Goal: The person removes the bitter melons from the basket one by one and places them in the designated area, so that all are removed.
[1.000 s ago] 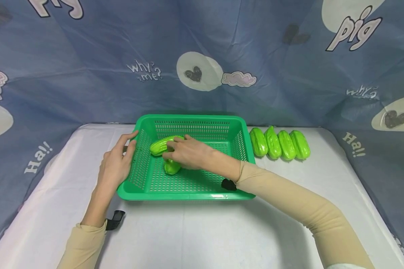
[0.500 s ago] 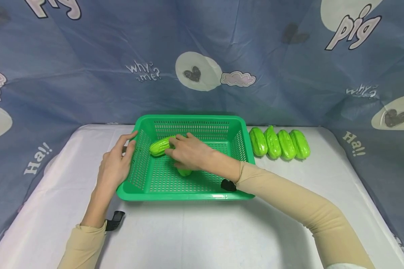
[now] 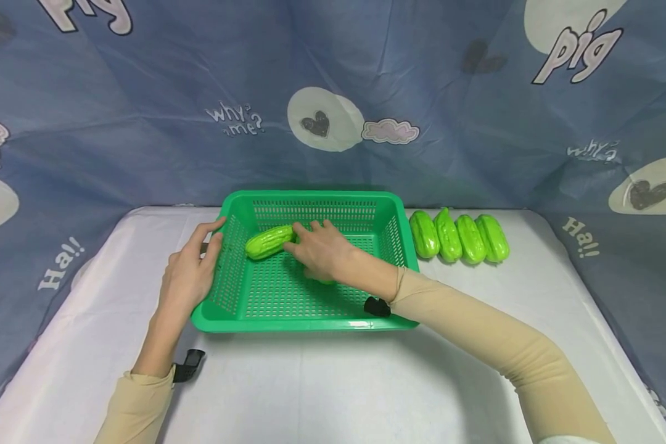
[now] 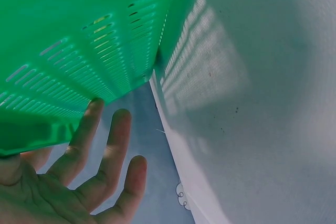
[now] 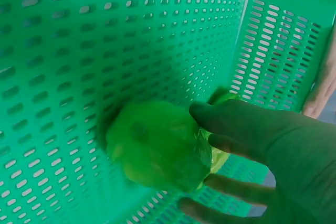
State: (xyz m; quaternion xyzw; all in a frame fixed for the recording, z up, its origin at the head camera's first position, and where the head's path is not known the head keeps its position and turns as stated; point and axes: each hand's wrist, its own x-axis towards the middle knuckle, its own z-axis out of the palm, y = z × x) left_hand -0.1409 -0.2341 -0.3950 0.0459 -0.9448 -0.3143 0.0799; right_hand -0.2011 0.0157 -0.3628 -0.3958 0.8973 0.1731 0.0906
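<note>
My left hand (image 3: 187,274) rests at the left rim of a green plastic basket (image 3: 311,325). In the left wrist view its fingers (image 4: 113,156) are spread and fairly straight outside the slotted wall, one fingertip right at it. Inside the basket my right hand (image 3: 324,251) holds a bright green bitter melon (image 5: 157,145), mostly hidden under the hand from above. The right wrist view shows the thumb at one side of this melon and fingers at the other. A second bitter melon (image 3: 269,242), ridged, lies slanted toward the basket's back left, close to the right fingertips.
Several similar bitter melons (image 3: 459,237) lie side by side on the table's white cloth (image 3: 255,388), just right of the basket. A blue printed curtain (image 3: 455,154) hangs behind the table.
My right hand has moved rightward inside the basket, bringing its bitter melon along. More of the second melon now shows. The left hand has stayed at the rim.
</note>
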